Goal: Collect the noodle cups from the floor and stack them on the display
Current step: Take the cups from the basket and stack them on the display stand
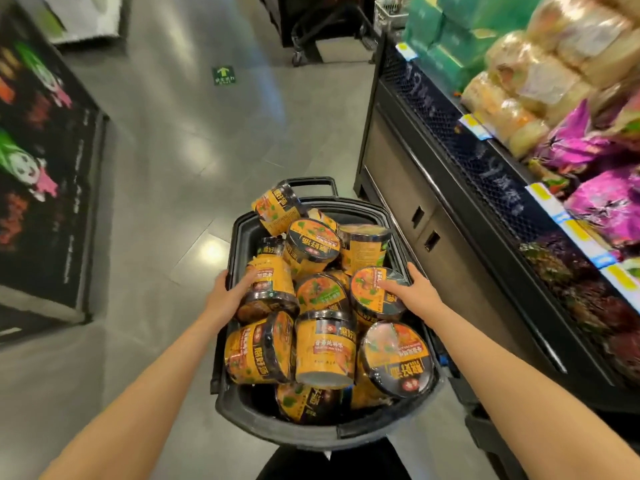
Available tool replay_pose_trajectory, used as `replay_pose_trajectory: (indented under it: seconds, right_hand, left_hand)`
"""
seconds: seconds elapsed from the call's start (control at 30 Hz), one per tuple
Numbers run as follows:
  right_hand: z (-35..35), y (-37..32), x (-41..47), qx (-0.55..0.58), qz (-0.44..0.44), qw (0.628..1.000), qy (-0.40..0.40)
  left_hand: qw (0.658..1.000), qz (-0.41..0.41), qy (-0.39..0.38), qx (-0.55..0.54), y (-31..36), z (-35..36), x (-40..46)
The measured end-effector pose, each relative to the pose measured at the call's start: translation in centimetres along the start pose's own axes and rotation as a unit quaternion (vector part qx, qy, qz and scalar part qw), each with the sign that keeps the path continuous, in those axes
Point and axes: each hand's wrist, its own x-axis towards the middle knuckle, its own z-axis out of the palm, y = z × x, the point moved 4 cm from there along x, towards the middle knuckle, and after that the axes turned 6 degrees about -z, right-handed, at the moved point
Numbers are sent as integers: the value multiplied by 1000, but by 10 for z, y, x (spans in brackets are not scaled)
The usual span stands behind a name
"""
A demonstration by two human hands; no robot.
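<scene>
Shop floor (180, 161): one basket (239, 244), about twelve noodle cups (325, 348).

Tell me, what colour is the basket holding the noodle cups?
Black basket, seen best in the head view.

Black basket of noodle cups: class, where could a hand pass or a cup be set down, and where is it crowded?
The black basket is heaped with noodle cups, both the left hand and right hand among them. Free patches: grey floor between the basket and the dark poster board, and floor beyond the basket's far handle. The shelf at right is packed with bagged goods.
</scene>
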Motion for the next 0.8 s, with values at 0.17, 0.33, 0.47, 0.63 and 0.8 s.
replay_pose_trajectory:
  seconds: [0.17,0.33,0.47,0.63,0.8]
  right_hand:
    - [3,-56,75,15,-1,1000,21]
    - [9,-97,168,29,3,999,24]
    - [11,-129,250,47,14,999,14]
    - [5,-186,334,31,14,999,-1]
    - [0,-239,409,32,9,999,0]
  left_hand:
    - [1000,-2,0,-2,71,-15,81]
    - [1000,-1,5,5,127,-26,174]
    - [1000,-20,7,20,178,-22,245]
    - [1000,-21,9,9,251,-25,315]
    - [1000,-13,22,15,317,-36,378]
